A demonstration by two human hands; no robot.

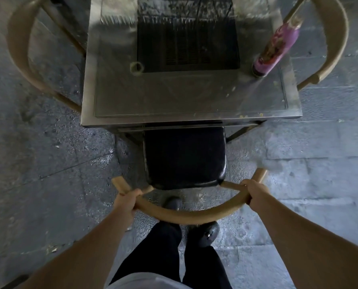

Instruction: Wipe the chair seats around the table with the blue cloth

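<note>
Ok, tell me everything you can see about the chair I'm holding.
The chair has a dark, glossy, padded seat and a curved, tan, wood-like backrest rail. It stands upright on the grey floor, its seat front tucked under the metal table. The left hand and right hand each grip the rail. No cloth shows.

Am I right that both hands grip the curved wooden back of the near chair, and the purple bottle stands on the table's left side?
Not quite. Left hand and right hand do grip the near chair's curved back, but the purple bottle stands on the right side of the table, as the head view shows.
</note>
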